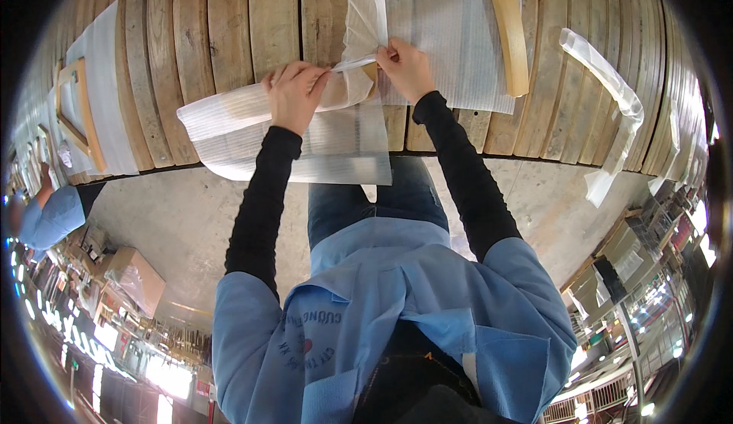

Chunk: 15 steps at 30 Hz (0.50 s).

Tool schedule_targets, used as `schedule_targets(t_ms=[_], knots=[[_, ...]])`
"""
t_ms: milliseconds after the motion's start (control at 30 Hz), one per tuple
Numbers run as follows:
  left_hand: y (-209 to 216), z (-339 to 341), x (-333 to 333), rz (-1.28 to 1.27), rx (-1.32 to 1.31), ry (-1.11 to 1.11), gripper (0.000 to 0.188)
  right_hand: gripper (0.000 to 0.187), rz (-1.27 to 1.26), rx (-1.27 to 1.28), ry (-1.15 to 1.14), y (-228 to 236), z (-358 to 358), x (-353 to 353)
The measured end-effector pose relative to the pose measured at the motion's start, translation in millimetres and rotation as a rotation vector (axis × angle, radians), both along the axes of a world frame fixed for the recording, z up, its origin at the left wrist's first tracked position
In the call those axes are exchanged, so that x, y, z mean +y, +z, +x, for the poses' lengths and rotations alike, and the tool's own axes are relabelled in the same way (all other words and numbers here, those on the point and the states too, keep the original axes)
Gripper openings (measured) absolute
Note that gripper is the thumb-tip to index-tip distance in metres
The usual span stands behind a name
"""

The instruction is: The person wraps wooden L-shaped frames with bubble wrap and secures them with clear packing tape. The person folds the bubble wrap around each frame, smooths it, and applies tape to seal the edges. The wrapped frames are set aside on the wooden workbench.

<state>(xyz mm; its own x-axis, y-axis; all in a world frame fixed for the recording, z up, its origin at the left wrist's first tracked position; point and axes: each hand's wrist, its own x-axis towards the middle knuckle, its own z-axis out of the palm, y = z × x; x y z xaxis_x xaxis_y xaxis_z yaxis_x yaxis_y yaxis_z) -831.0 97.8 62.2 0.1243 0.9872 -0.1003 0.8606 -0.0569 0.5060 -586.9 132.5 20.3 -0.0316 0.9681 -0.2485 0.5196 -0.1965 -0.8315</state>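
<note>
My left hand (296, 95) is closed in a pinch on the translucent white foam sheet (328, 135), which lies folded over at the near edge of the slatted wooden table. My right hand (407, 69) pinches a gathered, twisted edge of the same wrap, a little to the right of the left hand. Under the foam between the hands, a piece of wood (370, 72) shows in part; most of it is hidden. Beyond the hands, a foam strip (366, 8) runs away toward the far edge.
At right, a curved wooden piece (505, 34) lies on another foam sheet (450, 27). Farther right is a long foam-wrapped piece (611, 80). To the left, a wooden frame (90, 118) rests on foam (107, 61). A co-worker in blue (57, 216) stands at far left, near a cardboard box (139, 277).
</note>
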Motion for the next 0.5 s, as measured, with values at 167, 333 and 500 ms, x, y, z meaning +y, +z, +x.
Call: schedule_targets(t_ms=[167,333,500], knots=[[6,26,-33,0.287,-0.039,-0.015,0.011,0.027,0.019,0.002,-0.091,11,-6,2],[7,62,-46,0.356,-0.100,0.030,0.013,0.027,0.040,-0.093,-0.118,7,-13,4],[-4,108,-75,0.316,-0.059,-0.111,0.016,0.025,0.064,-0.017,-0.146,0,-20,-1]])
